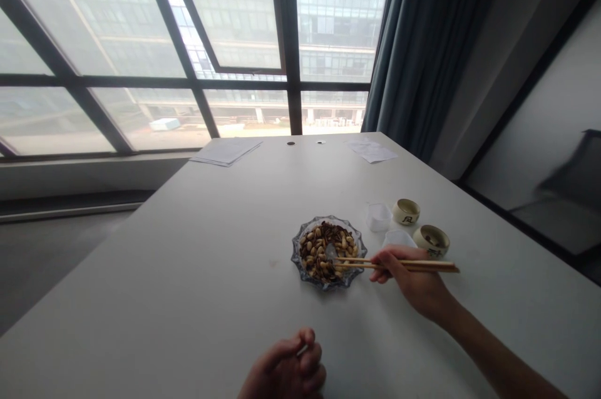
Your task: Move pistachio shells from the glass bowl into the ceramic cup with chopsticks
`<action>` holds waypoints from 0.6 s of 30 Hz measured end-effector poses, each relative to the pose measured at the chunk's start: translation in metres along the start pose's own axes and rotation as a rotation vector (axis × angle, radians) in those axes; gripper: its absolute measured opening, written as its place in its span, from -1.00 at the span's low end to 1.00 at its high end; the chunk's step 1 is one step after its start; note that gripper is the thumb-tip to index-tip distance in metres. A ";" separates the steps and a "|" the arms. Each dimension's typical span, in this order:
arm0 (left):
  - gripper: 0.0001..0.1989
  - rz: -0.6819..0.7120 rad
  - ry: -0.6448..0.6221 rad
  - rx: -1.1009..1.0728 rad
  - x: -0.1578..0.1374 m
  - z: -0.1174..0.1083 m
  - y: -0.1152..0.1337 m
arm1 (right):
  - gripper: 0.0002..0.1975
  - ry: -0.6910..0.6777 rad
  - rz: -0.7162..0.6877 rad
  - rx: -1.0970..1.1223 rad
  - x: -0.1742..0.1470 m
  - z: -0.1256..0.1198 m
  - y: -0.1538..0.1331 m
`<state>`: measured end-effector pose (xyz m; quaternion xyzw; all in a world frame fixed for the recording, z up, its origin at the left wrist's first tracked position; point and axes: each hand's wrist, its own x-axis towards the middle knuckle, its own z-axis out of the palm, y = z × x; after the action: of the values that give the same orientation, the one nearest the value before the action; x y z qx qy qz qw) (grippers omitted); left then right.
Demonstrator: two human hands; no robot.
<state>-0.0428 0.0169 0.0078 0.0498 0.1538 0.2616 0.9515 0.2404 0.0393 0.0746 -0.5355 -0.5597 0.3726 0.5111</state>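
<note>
My right hand is closed around a pair of wooden chopsticks. Their tips reach over the right side of a scalloped glass dish and touch or hover just above its middle; I cannot tell which. Mixed nuts and seeds fill the dish, with pistachios, peanuts and dark seeds among them. A small clear patch shows at the centre by the tips. Whether the chopsticks grip a piece is too small to see. Near the table's front edge, my left hand rests palm up with its fingers curled in, nothing visible in it.
Beyond my right hand stand two small cream cups, one behind the other, which has something in it. Two clear plastic containers sit beside them, one partly hidden. Papers lie at the white table's far end.
</note>
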 end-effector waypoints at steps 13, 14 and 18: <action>-0.82 0.001 0.012 0.006 -0.001 -0.001 -0.001 | -0.49 0.022 0.085 0.155 0.005 0.005 0.016; -0.82 0.009 0.016 0.005 -0.001 0.000 -0.001 | -0.48 0.035 0.089 0.163 0.005 0.007 0.016; -0.82 0.000 0.015 -0.004 -0.001 0.001 -0.001 | -0.47 0.106 0.126 0.205 0.006 0.010 0.019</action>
<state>-0.0431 0.0158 0.0094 0.0458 0.1605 0.2624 0.9504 0.2349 0.0491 0.0550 -0.5334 -0.4564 0.4304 0.5674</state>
